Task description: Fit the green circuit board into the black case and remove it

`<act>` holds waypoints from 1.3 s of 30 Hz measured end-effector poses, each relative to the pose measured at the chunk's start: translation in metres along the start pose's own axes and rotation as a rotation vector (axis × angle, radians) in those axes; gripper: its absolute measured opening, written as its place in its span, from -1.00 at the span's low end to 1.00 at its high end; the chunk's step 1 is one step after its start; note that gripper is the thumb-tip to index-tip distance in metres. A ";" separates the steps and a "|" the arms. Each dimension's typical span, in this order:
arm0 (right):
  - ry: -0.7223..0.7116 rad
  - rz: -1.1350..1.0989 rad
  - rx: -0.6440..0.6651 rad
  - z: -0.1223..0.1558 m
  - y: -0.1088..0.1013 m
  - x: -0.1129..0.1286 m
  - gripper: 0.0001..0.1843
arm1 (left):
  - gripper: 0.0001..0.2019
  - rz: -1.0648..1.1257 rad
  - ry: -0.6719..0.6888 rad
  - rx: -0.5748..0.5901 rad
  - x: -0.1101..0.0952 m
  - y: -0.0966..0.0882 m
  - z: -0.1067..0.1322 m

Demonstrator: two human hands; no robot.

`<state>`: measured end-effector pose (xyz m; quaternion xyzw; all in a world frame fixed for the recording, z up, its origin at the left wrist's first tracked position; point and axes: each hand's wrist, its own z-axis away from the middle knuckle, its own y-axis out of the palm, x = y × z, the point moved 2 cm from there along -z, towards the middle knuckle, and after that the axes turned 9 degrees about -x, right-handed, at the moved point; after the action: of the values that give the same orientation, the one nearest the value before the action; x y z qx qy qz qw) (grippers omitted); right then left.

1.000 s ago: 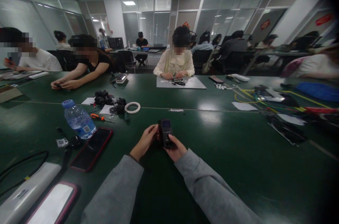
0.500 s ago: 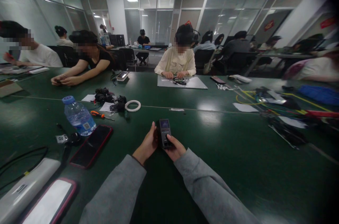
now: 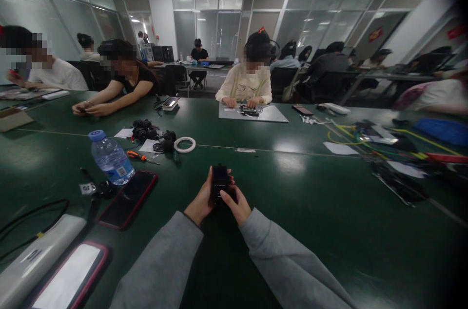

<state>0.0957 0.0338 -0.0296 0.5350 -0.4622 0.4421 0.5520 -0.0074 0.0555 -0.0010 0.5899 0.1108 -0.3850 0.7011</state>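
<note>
Between my hands is a small black handheld device (image 3: 220, 178) with a screen in its upper part and a row of small marks below it; I cannot tell its exact kind. My left hand (image 3: 202, 202) is closed along its left side, and fingertips show past its right edge. From the right, my right hand (image 3: 240, 205) grips the lower part, its thumb lying on the front face over the button area. The screen looks dark. Both hands are above the green table (image 3: 292, 221), well in front of me.
On the left are a water bottle (image 3: 111, 160), a red-edged phone (image 3: 127, 200), a second phone (image 3: 69, 277) and a white case (image 3: 44, 255). Beyond lie an orange screwdriver (image 3: 137, 155), black cables (image 3: 148, 131) and a white ring (image 3: 185, 144). Cables (image 3: 365, 133) spread at right. A person (image 3: 244, 82) sits opposite.
The device has shifted slightly left and turned more upright, into my left hand's grip. My right thumb has moved left across its face. The lit screen now looks dark.
</note>
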 end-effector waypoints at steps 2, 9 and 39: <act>-0.050 0.071 -0.022 0.002 0.001 0.001 -0.49 | -0.41 0.001 0.000 0.004 -0.001 0.001 0.002; -0.248 0.191 -0.162 0.011 0.005 0.007 -0.49 | -0.40 0.009 -0.013 -0.017 0.000 0.001 0.000; -0.694 0.449 -0.403 0.024 -0.007 0.037 -0.43 | -0.45 -0.016 -0.021 -0.160 0.006 -0.014 -0.016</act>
<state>0.1088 0.0093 0.0057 0.4199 -0.8010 0.2469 0.3480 -0.0082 0.0675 -0.0196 0.5270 0.1385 -0.3869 0.7439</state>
